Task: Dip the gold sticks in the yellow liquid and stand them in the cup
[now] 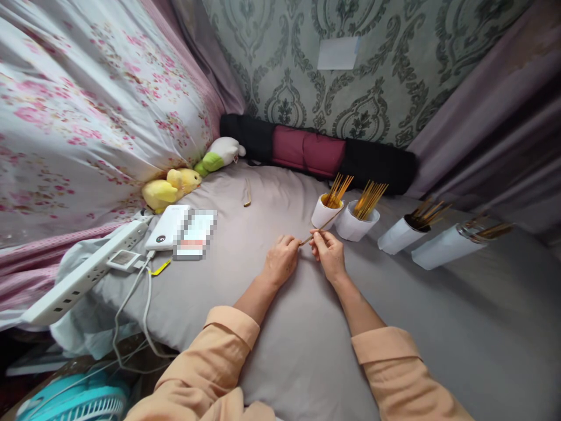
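Between my two hands runs a thin brown stick [326,224], slanting up to the right towards the white cups. My left hand [281,259] is closed around its lower end. My right hand [328,253] pinches it a little farther up. Just beyond my hands stands a white cup [323,215] with yellow-brown sticks [339,190] in it. Beside it is a wider white cup [356,225] holding more such sticks. Farther right, a white cup [397,235] and a longer white container [442,247] appear tilted, with darker sticks inside.
Grey bedding [245,245] spreads under everything. To the left are a power strip [87,272], a white power bank [169,228], a blurred-out phone [195,235] and cables [146,292]. Plush toys [169,190] lie by the curtain. A black and maroon roll [315,149] lines the wall.
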### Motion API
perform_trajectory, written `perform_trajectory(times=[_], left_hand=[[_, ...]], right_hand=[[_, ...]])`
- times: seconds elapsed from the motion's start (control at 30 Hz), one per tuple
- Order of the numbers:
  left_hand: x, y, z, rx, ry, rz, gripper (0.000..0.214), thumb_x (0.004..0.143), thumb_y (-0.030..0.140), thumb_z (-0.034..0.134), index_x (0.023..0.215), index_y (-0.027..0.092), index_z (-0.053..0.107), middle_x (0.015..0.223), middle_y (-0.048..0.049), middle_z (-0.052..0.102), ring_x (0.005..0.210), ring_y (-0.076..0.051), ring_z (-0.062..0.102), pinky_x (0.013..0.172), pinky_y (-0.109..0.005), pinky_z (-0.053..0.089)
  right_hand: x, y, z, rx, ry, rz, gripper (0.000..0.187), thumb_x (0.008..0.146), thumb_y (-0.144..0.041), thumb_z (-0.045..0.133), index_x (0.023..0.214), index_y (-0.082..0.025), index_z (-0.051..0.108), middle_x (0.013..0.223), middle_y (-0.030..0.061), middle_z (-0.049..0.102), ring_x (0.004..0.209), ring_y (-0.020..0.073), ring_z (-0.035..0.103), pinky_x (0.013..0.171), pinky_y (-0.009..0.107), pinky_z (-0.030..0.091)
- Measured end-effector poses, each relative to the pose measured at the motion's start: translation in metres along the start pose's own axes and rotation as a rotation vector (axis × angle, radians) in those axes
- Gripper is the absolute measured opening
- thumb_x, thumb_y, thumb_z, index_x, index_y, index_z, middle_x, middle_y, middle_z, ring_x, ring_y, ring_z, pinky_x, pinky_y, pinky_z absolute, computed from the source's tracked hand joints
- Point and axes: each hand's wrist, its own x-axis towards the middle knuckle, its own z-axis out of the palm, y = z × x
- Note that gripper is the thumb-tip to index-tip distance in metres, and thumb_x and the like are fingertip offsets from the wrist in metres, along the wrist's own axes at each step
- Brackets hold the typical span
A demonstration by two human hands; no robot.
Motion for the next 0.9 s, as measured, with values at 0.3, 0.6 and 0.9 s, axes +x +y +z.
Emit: perform_trajectory(times=[0.3, 0.6, 0.9], left_hand=[[0.000, -0.003, 0.005, -0.120, 0.045, -0.001, 0.025, 0.087, 0.019, 0.036, 0.102, 0.018, 0.056, 0.093, -0.0068, 0.057, 0.091, -0.016, 0.050, 0.080, -0.028, 0.043], [0.003, -0.004, 0.010, -0.272, 0.079, -0.030, 0.023, 0.085, 0.018, 0.040, 0.100, 0.017, 0.058, 0.088, -0.0069, 0.061, 0.085, -0.016, 0.054, 0.080, -0.030, 0.042], [0.005, 0.002, 0.009, -0.503, 0.046, -0.137, 0.023, 0.081, 0.018, 0.044, 0.097, 0.016, 0.060, 0.088, -0.0059, 0.064, 0.074, -0.013, 0.056, 0.072, -0.026, 0.044]], right_hand=[[0.000, 0.001, 0.000, -0.007, 0.018, -0.006, 0.036, 0.077, -0.045, 0.053, 0.091, -0.012, 0.060, 0.063, -0.0002, 0.055, 0.043, 0.0061, 0.044, 0.039, 0.019, 0.035], [0.002, 0.004, -0.003, -0.056, 0.040, -0.029, 0.038, 0.077, -0.047, 0.051, 0.092, -0.013, 0.060, 0.063, -0.0002, 0.055, 0.045, 0.0069, 0.045, 0.041, 0.020, 0.037], [0.001, 0.001, -0.006, -0.115, 0.068, -0.045, 0.036, 0.078, -0.046, 0.048, 0.091, -0.015, 0.059, 0.064, -0.0004, 0.053, 0.046, 0.0071, 0.044, 0.041, 0.019, 0.037]])
